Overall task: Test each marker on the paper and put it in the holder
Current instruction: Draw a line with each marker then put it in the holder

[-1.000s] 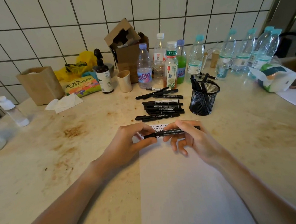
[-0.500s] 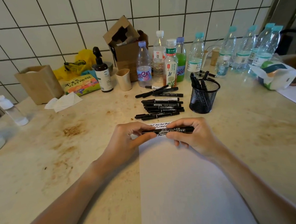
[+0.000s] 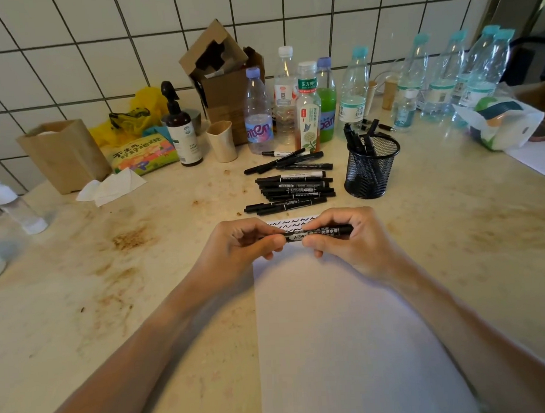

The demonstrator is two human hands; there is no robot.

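A black marker (image 3: 313, 233) lies level between my two hands, just above the top of the white paper (image 3: 340, 329). My left hand (image 3: 238, 249) pinches its left end, where the cap is. My right hand (image 3: 345, 243) grips the barrel with curled fingers. Black squiggle marks (image 3: 294, 221) run along the paper's top edge. Beyond them lies a pile of several black markers (image 3: 292, 186). The black mesh holder (image 3: 370, 169) stands to the right of the pile with several markers upright in it.
Along the tiled wall stand several plastic bottles (image 3: 307, 109), a torn cardboard box (image 3: 223, 79), a pump bottle (image 3: 182, 132), a beige cup (image 3: 222, 141) and a brown paper bag (image 3: 63, 154). A tissue pack (image 3: 500, 121) lies at the right. The countertop is stained.
Both hands have drawn together along the marker and shifted slightly away from me. My right hand's fingers have curled tighter round the barrel.
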